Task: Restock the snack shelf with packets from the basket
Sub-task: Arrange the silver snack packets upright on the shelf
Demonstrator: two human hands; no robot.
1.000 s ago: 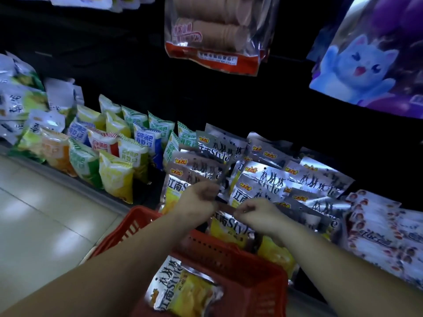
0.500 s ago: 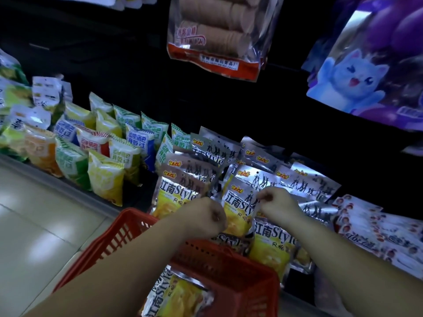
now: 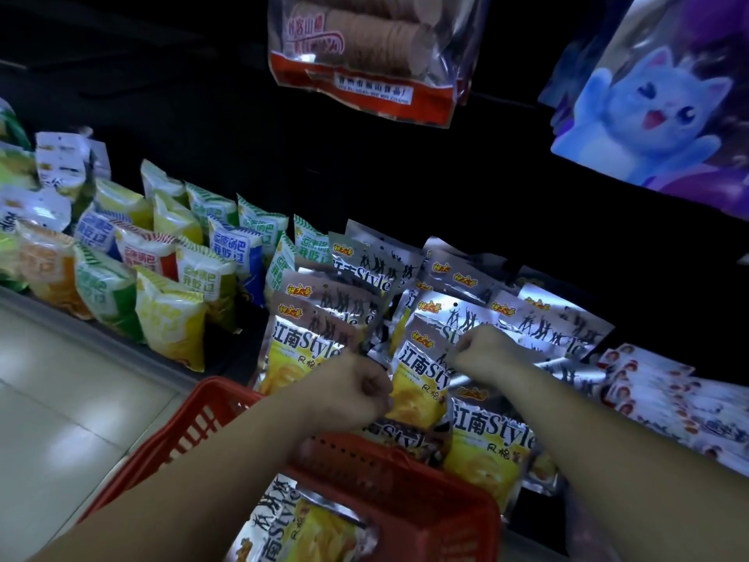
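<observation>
**A:** Pale floor tiles (image 3: 60, 399) on the left, puffed snack bags (image 3: 170, 318) lining the shelf (image 3: 101, 338), and we swing across to the red basket (image 3: 182, 432).

**B:** We spot spare packets (image 3: 308, 529) lying inside it, so there's stock left to go.

**A:** Now the left hand (image 3: 360, 385): fingers curled tight, gripping the left edge of the yellow packet (image 3: 419, 375).

**B:** And that's the change! A second ago we had it low by the basket rim. Now it stands upright in the shelf's front row, face out, between both hands.

**A:** The right hand (image 3: 484, 350) pinches its top right corner.

**B:** We'd call this one as good as placed: let go, then back to the basket. The silver rows (image 3: 559, 318) behind lean loosely, so a gentle release.
</observation>
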